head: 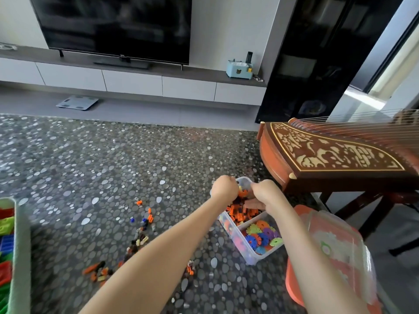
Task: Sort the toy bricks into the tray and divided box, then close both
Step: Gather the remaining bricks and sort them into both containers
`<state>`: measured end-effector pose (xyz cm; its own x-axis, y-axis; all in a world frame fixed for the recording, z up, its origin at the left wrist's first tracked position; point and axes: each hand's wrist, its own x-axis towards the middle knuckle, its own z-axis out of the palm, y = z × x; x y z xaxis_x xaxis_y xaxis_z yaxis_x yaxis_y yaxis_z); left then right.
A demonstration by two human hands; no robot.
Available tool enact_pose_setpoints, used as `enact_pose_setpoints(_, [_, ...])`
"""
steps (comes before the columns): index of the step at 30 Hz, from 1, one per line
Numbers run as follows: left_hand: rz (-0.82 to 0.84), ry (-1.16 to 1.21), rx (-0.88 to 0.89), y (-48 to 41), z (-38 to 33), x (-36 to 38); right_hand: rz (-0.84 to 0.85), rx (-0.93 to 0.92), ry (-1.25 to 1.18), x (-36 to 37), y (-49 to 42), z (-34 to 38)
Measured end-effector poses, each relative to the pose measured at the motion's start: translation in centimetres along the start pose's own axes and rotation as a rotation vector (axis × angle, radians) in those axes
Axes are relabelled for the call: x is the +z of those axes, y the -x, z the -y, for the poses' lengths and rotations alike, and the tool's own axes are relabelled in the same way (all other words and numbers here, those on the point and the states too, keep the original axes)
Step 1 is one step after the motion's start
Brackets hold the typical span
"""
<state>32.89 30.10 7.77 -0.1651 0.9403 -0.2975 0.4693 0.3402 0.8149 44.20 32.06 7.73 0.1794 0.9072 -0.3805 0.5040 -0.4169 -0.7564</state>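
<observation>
Near left, we are keeping the green tray [21,245] of bricks; near right, a clear lid [340,250] is lying loose. Scattered bricks [140,237], light, hard and probably best pinched by their sides, are littering the carpet [90,166]. Farther on, our left hand [224,189] and right hand [266,193] are curling into the divided box [247,253], though we cannot tell what they are gripping. A zither [328,155] is crowding the far right, and the carpet is giving us room on the left.

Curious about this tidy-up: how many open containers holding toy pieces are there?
2: the clear plastic divided box right of centre, and the pale green tray cut off at the left edge. More may lie out of view.
</observation>
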Motion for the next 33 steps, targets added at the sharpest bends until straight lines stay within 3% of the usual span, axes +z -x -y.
enact_pose_setpoints(3, [0.063, 0.115, 0.036, 0.8, 0.7, -1.3, -0.056, -0.166, 0.138, -0.3, 0.8, -0.7])
enact_pose_setpoints(6, [0.128, 0.013, 0.075, 2.2, 1.4, -2.7, -0.172, -0.375, 0.21, -0.2, 3.5, -0.6])
enact_pose_setpoints(9, [0.097, 0.083, 0.207, 3.1, 2.8, -3.8, -0.246, -0.429, -0.006, 0.5, 6.9, -0.8])
enact_pose_setpoints(13, [-0.025, 0.336, 0.163, 4.6, 4.5, -5.7, 0.025, -0.318, -0.311, 2.3, 12.0, -1.1])
enact_pose_setpoints(18, [-0.255, 0.201, 0.067, 8.1, 10.1, -10.2, 0.33, -0.547, 0.115, 9.4, 15.1, -3.6])
enact_pose_setpoints(22, [-0.362, -0.135, -0.028, 11.5, 15.3, -12.5, 0.234, -0.792, 0.597, 14.8, 15.5, -4.9])
enact_pose_setpoints(33, [-0.457, -0.204, -0.036, 14.6, 20.0, -12.8, 0.16, -0.783, 0.729, 19.0, 15.4, -3.1])
